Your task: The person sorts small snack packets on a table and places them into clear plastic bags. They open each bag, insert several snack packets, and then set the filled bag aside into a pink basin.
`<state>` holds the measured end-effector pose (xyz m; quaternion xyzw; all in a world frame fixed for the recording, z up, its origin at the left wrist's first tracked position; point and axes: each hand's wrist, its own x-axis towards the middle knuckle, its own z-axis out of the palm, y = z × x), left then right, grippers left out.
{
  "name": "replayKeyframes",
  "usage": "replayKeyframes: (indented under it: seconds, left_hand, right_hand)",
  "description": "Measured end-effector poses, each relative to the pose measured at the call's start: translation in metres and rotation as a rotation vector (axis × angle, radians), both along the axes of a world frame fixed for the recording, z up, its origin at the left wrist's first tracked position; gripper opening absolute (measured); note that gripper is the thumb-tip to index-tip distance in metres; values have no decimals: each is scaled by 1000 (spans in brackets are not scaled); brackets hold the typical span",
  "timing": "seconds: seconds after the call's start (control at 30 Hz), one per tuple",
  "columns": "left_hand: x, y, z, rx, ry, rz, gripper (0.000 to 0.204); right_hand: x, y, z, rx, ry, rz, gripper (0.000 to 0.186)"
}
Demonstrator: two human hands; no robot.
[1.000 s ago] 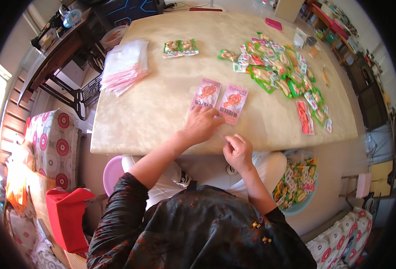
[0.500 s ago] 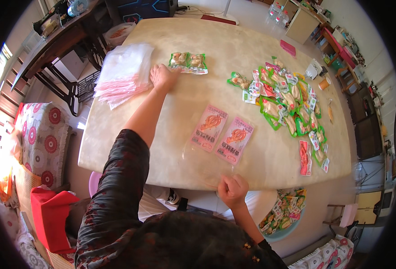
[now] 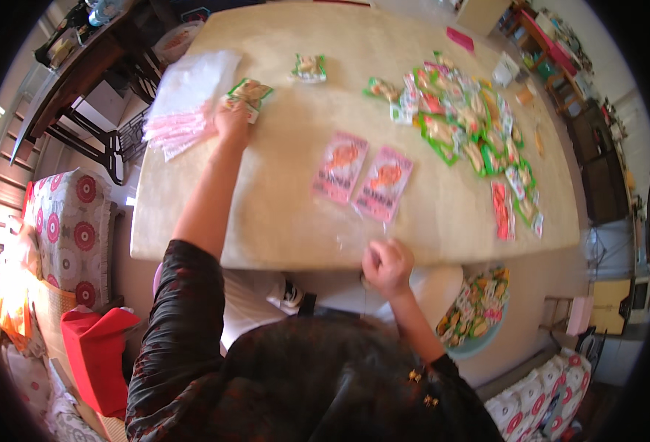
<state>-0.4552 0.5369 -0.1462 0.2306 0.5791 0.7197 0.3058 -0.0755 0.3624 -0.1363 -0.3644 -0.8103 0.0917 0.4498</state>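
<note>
My left hand point(image 3: 230, 125) is closed on a green-edged snack packet point(image 3: 247, 94), beside a stack of clear plastic bags with pink lower parts point(image 3: 192, 88). To its right, another green-edged snack packet point(image 3: 309, 68) lies on the table. My right hand point(image 3: 388, 265) is curled into a fist at the table's near edge. Whatever its fingers may hold is hidden. In front of it lie two pink printed bags, a left one point(image 3: 342, 168) and a right one point(image 3: 384, 184), side by side, with clear plastic around their lower ends.
A heap of snack packets point(image 3: 457, 110) covers the right of the table point(image 3: 280, 221), with a red packet point(image 3: 501, 211) nearer me. A white cup point(image 3: 507, 70) stands behind the heap. Below the edge, a blue tub point(image 3: 479, 345) holds more packets.
My left hand has taken one of the two snack packets and drawn it toward the bag stack. The other stays behind. My right hand remains a fist, and the whole view has shifted.
</note>
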Motion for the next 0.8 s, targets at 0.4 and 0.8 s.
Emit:
replayKeyframes:
  seconds: [0.4, 0.8]
  left_hand:
    - [62, -294, 58, -249, -389, -374, 15]
    - [163, -287, 75, -227, -635, -679, 19]
  right_hand:
    - [-7, -8, 26, -158, 116, -4, 10]
    - [-10, -16, 50, -96, 101, 1, 6]
